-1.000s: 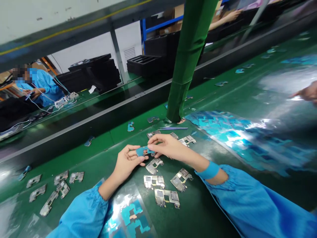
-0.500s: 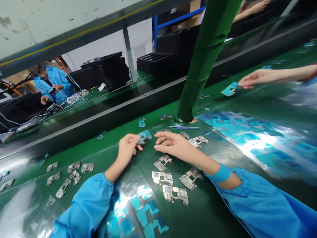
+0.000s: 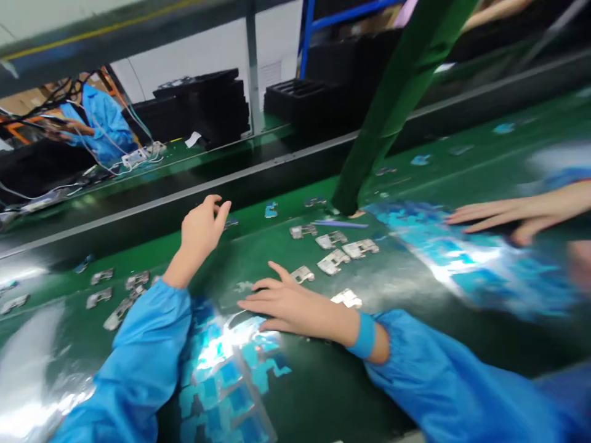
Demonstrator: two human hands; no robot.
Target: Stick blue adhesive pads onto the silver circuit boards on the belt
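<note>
My left hand (image 3: 202, 232) is raised over the green bench near the back strip, its fingers curled together; what they hold, if anything, is hidden. Just right of it a small board (image 3: 231, 224) lies on the strip. Fingers spread and with nothing in them, my right hand (image 3: 289, 301) reaches over the top edge of a clear sheet of blue film pieces (image 3: 231, 372). Several bare circuit boards (image 3: 333, 261) lie beyond and right of my right hand. A blue band circles my right wrist.
Purple tweezers (image 3: 341, 224) lie by a green-wrapped post (image 3: 369, 147). At right, another person's hand (image 3: 512, 215) rests over a second film sheet (image 3: 415, 234). More boards (image 3: 99, 298) sit at left. Across the bench are a person in blue (image 3: 104, 123) and black trays (image 3: 203, 111).
My left hand has moved up and left, and the blue-filmed board is no longer visible in it. My right hand has come down and left to the film sheet. The neighbour's hand has lowered.
</note>
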